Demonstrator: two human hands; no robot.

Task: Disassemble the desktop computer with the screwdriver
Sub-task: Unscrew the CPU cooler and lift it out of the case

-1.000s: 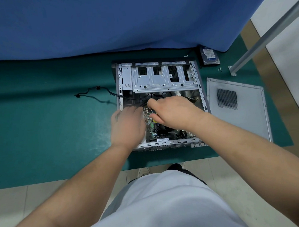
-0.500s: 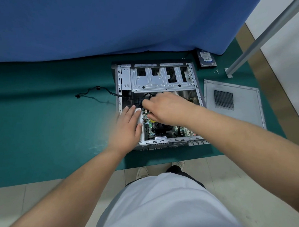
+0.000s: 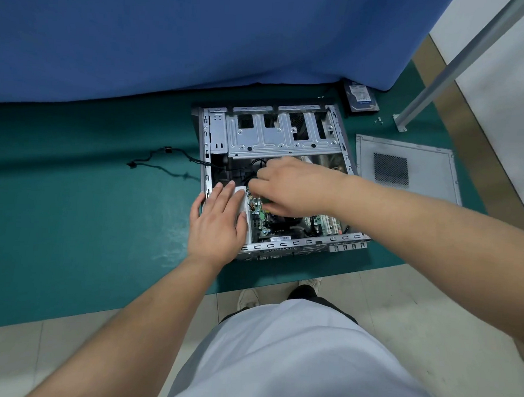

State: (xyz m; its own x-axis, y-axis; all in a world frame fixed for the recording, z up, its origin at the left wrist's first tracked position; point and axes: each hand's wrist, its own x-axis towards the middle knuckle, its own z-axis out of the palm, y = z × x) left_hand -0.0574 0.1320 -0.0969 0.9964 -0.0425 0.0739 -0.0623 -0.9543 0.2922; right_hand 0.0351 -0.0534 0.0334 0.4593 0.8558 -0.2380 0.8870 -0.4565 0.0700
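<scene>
Surface: a green mat (image 3: 82,220) on a pale tiled floor (image 3: 385,299), with a blue cloth (image 3: 171,38) hanging along the mat's far edge.
Computer case: the desktop computer case (image 3: 275,133) lies on its side in the middle of the mat, its open side up and its near edge close to the mat's near edge.
Case look: bare grey metal frame; a silver drive cage (image 3: 283,139) with cut-outs fills the far half; a green motherboard (image 3: 258,210) with black cables shows in the near half.
Left hand: the left hand (image 3: 219,223) lies flat, fingers straight and together, pressing on the case's near-left corner.
Right hand: the right hand (image 3: 291,189) reaches into the case over the motherboard, fingers curled down; what they hold, if anything, is hidden, so I cannot tell.
Right of case: the removed side panel (image 3: 406,168) lies flat just beside the case.
Behind case, right: a hard drive (image 3: 361,97) sits at the cloth's hem; small screws (image 3: 379,121) lie near a slanting metal pole (image 3: 458,66).
Left of case: a loose black cable (image 3: 163,161) trails onto the mat; beyond it the mat is bare.
Near side: the person's white shirt (image 3: 292,358) and shoes (image 3: 249,298) on the tiles.
</scene>
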